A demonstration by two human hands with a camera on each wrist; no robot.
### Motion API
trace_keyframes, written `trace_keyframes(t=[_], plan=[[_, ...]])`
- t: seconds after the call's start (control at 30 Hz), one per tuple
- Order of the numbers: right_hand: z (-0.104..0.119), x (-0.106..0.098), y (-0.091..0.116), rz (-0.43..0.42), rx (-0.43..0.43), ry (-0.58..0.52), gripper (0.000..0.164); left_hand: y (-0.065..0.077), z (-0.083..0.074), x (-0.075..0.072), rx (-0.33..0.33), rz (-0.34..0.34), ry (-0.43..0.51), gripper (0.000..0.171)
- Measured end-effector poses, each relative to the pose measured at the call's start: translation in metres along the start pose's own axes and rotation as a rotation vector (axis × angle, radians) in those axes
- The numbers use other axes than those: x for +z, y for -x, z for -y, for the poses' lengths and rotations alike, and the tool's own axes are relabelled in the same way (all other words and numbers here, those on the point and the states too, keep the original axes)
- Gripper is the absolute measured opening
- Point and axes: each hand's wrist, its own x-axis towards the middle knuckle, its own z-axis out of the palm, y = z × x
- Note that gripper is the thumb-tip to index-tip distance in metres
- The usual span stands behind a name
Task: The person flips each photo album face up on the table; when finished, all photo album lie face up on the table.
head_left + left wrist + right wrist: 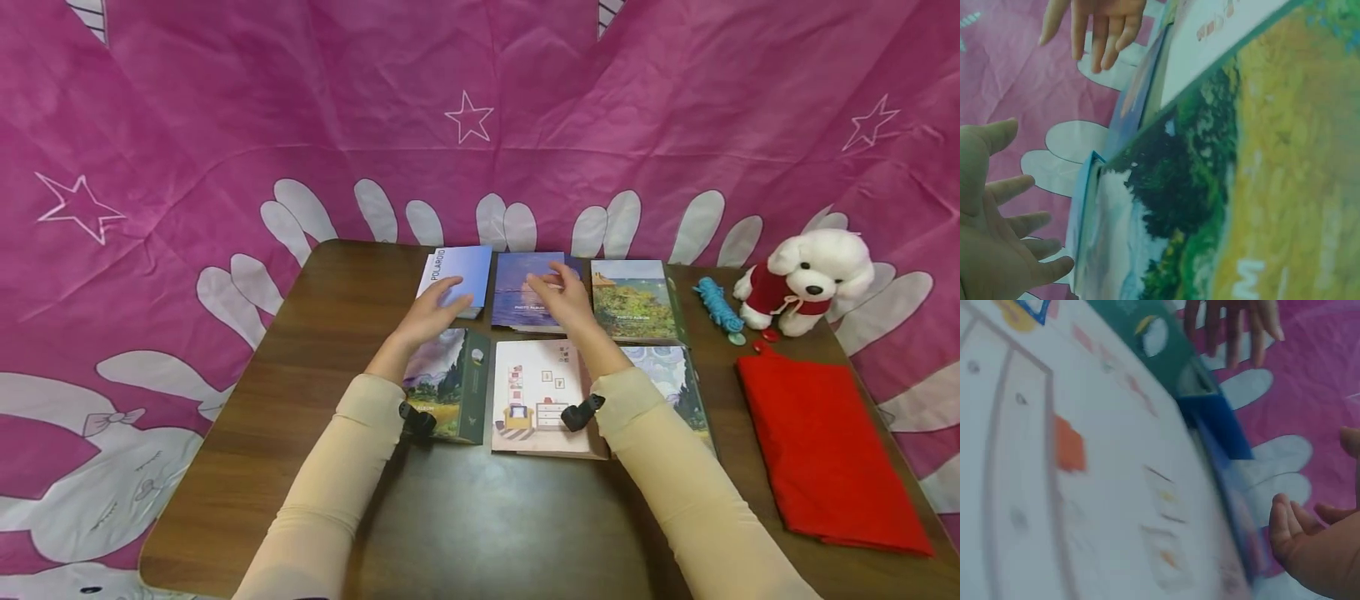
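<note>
"Holding anything?"

"No. The left hand (pixel 432 314) has its fingers spread loosely, with nothing in it, at the near end of a blue book (pixel 472 271). The right hand (pixel 567 300) is loosely bent, with nothing in it, over a purple album (pixel 516 285). I can't tell if they touch."

"What's around them?"

"Right of the right hand sit a garden album (pixel 630 293), blue string (pixel 717 305), a toy dog (pixel 816 265) and a red cloth (pixel 832 450). Closer in than the hands: a tree album (pixel 471 392), a pale book (pixel 540 379) and a swirly album (pixel 678 375). The right sleeve (pixel 667 450) hides part of the swirly album, and a black camera (pixel 581 414) blocks some of the pale book."

"Any words?"

"Blue book: POLAROID. Purple album and garden album: PHOTO ALBUM. Tree album: ALBUM. The pale book's writing is too small to read."
</note>
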Motion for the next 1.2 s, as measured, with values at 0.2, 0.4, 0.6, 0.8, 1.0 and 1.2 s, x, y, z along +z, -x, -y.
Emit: trace_keyframes(t=[0.2,0.4,0.6,0.8,1.0,1.2], plan=[[-0.011,0.030,-0.014,0.087,0.009,-0.008,0.076,-0.006,0.006,0.002,-0.016,-0.035,0.008,0.065],[-0.012,0.054,-0.014,0.204,-0.011,-0.002,0.078,-0.006,0.014,0.001,-0.024,-0.065,-0.029,0.062],[-0.011,0.067,-0.016,0.264,-0.054,0.087,0.081,-0.005,0.020,-0.001,-0.045,-0.047,-0.064,0.060],[-0.009,0.072,-0.017,0.312,-0.048,0.124,0.086,-0.007,0.023,-0.001,-0.057,-0.036,-0.107,0.063],[-0.008,0.079,-0.012,0.239,-0.022,-0.051,0.082,-0.009,0.023,0.004,-0.046,-0.006,-0.156,0.071],[-0.003,0.090,-0.008,0.042,0.019,-0.387,0.061,-0.003,0.014,0.006,-0.049,0.008,-0.094,0.075]])
